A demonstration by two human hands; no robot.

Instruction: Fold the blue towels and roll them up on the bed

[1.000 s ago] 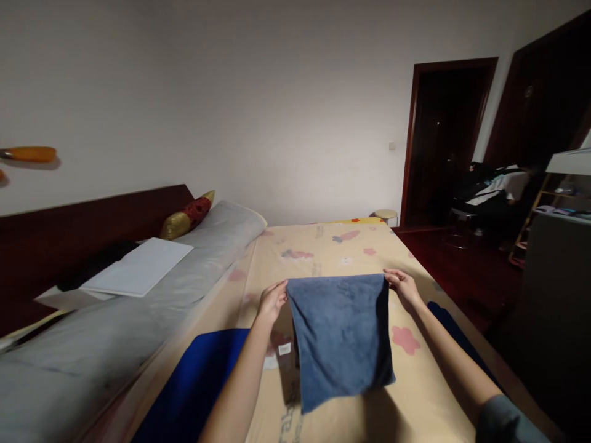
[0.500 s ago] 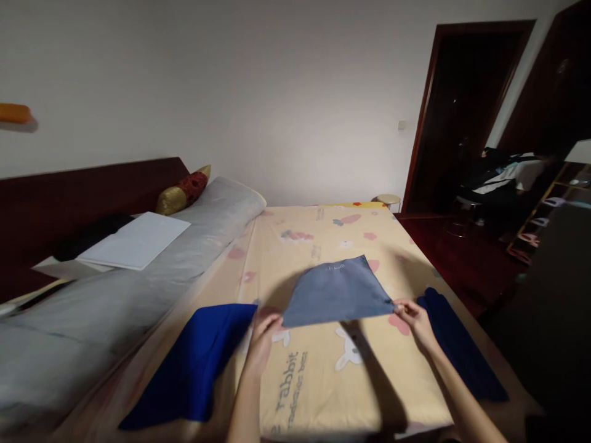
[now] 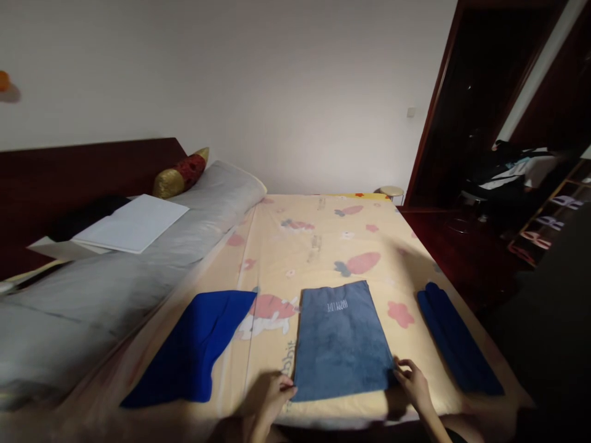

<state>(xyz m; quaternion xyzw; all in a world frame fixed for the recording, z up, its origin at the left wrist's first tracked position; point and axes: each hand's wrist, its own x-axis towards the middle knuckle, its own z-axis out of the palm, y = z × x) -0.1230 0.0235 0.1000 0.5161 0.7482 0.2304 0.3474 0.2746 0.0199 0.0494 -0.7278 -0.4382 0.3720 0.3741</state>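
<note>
A grey-blue towel (image 3: 341, 344) with small white lettering lies flat on the bed in front of me. My left hand (image 3: 277, 397) pinches its near left corner, fingers closed at the edge. At the near right corner, my right hand (image 3: 412, 380) has its thumb and fingers on the towel's edge. To the left, a bright blue cloth (image 3: 189, 351) rests in an uneven, partly folded shape. A long, narrow rolled or folded dark blue cloth (image 3: 459, 341) sits to the right of my right hand.
The yellow bed sheet (image 3: 305, 258) has printed rabbits and carrots. Along the left runs a grey bedcover (image 3: 184, 240) with a white flat board or folder (image 3: 133, 223) and a red-gold pillow (image 3: 182, 174) on it. A stool (image 3: 391, 191) stands by the far wall.
Both hands have come down and nearer to me with the towel. It was held raised, its near edge off the bed; now it lies flat.
</note>
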